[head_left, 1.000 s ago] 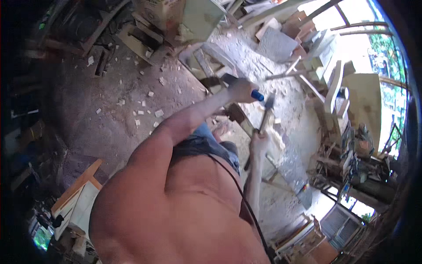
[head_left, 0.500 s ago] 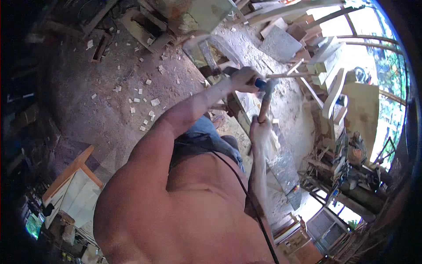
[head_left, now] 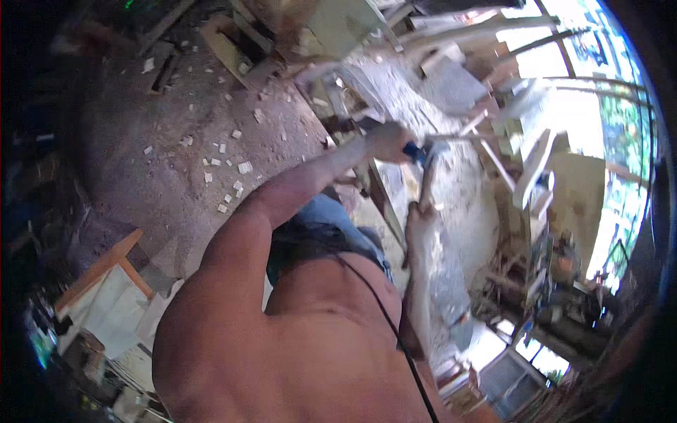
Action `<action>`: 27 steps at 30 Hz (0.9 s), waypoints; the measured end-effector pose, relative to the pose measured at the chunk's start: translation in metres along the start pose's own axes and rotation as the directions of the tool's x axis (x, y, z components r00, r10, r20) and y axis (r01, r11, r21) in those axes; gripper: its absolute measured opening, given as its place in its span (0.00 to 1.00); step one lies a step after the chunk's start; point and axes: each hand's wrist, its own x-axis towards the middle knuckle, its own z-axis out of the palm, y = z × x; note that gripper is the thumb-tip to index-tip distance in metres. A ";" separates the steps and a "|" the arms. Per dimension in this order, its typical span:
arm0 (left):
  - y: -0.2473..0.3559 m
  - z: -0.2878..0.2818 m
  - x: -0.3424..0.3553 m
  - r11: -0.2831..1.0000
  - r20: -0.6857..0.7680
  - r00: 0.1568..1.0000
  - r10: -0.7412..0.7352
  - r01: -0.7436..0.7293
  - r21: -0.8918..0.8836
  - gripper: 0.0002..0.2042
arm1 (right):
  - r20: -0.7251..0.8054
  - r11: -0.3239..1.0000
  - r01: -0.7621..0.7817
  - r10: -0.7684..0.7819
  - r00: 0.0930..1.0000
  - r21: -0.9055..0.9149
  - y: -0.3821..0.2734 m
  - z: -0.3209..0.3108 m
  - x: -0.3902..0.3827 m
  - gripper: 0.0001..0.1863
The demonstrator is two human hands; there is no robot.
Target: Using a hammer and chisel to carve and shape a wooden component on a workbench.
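Observation:
My left hand is closed around a tool with a blue handle, which looks like a chisel; the far part of it is hidden. My right hand grips the lower end of a hammer with a pale wooden shaft. Its blurred head is close beside the blue handle's end; whether they touch I cannot tell. Both hands are above a dusty workbench, and a long wooden piece slants below them.
Small wood chips are scattered over the brown floor on the left. Stacked boards and curved wooden pieces stand at the right. A wood-framed panel lies at the lower left. A black cable runs down my front.
The whole view has shifted, so the surroundings and both hands appear slightly lower. Both hands keep their grips, and the hammer head stays beside the blue handle. The picture is blurrier.

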 end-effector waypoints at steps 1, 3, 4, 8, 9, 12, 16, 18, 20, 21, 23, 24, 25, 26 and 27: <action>-0.014 -0.004 0.009 0.997 -0.052 0.998 -0.036 0.040 0.070 0.08 | -0.041 0.994 0.095 -0.093 0.995 0.050 0.012 -0.012 0.004 0.12; 0.009 -0.019 0.015 0.998 -0.020 0.998 -0.064 0.064 -0.007 0.11 | -0.271 0.947 0.219 -0.153 0.950 0.235 0.017 -0.047 -0.002 0.12; 0.011 -0.019 0.012 0.997 -0.047 0.996 -0.072 0.073 0.012 0.15 | -0.209 0.977 0.105 -0.064 0.976 0.188 -0.016 -0.078 -0.002 0.13; 0.014 -0.019 0.009 0.997 -0.086 0.993 -0.082 0.083 0.007 0.15 | -0.158 0.881 -0.095 0.188 0.969 0.464 -0.094 -0.158 -0.004 0.07; 0.017 -0.020 0.009 0.996 -0.099 0.991 -0.089 0.090 0.010 0.15 | -0.251 0.783 0.061 0.125 0.960 0.619 -0.081 -0.148 0.004 0.06; 0.022 -0.019 0.020 0.996 -0.095 0.992 -0.088 0.087 -0.016 0.13 | -0.166 0.992 0.080 -0.064 0.984 0.093 -0.015 -0.054 0.022 0.07; -0.018 -0.013 0.007 0.998 -0.136 0.989 -0.056 0.057 0.001 0.15 | 0.118 0.983 0.181 -0.177 0.977 -0.031 -0.036 -0.047 0.045 0.13; -0.004 -0.008 0.008 0.990 -0.207 0.970 -0.130 0.137 0.019 0.15 | -0.072 0.958 0.132 -0.118 0.990 0.255 -0.014 -0.085 0.042 0.15; -0.001 -0.003 0.014 0.992 -0.221 0.968 -0.122 0.124 -0.006 0.15 | -0.168 0.975 -0.085 0.121 0.978 0.207 -0.110 -0.141 0.031 0.07; 0.000 -0.004 0.016 0.993 -0.225 0.967 -0.121 0.120 -0.017 0.15 | -0.283 0.881 0.170 -0.043 0.958 0.441 -0.103 -0.146 0.041 0.11; 0.000 -0.005 0.018 0.991 -0.210 0.970 -0.124 0.131 0.020 0.15 | -0.402 0.772 0.277 -0.031 0.915 0.571 -0.109 -0.124 0.045 0.14; 0.010 -0.006 0.029 0.993 -0.191 0.975 -0.114 0.115 -0.006 0.15 | -0.614 0.926 0.243 -0.016 0.789 0.288 -0.008 -0.054 0.072 0.13; 0.016 -0.011 0.033 0.992 -0.191 0.973 -0.126 0.126 -0.013 0.15 | -0.771 0.997 0.066 -0.008 0.637 0.044 0.086 0.021 0.100 0.12; 0.003 0.000 0.018 0.987 -0.197 0.968 -0.157 0.159 -0.007 0.15 | -0.290 0.994 0.089 -0.102 0.952 -0.057 0.063 0.012 0.086 0.13; -0.006 0.017 0.003 0.990 -0.212 0.968 -0.133 0.138 0.010 0.15 | 0.287 0.975 0.174 -0.130 0.949 -0.135 0.027 -0.017 0.064 0.15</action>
